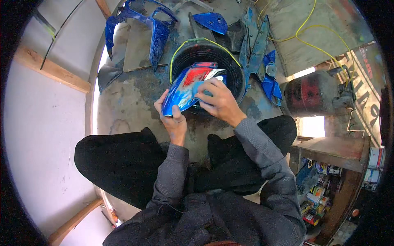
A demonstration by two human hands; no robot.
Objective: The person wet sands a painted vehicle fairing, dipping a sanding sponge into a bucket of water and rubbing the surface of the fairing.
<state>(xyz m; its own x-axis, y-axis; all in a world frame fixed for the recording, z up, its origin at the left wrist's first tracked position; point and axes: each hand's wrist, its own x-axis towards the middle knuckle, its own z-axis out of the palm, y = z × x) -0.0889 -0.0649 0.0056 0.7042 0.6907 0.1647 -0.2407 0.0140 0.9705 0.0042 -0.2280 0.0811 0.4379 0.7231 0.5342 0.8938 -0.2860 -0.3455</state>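
A curved blue body panel (185,87) with a red and white patch is held over the near rim of a black bucket (234,76). My left hand (173,119) grips the panel's lower end from below. My right hand (219,100) lies flat on the panel's upper face, pressing a small light-blue pad (200,87) against it. I am squatting, with both knees in dark trousers just below the hands.
More blue panels (158,30) lie on the stained concrete floor (123,106) behind the bucket, which has a yellow wire handle (193,41). A dark machine with a red side (312,94) stands to the right, with yellow cable (308,39) behind it. Paint cans (318,197) fill a wooden shelf at lower right.
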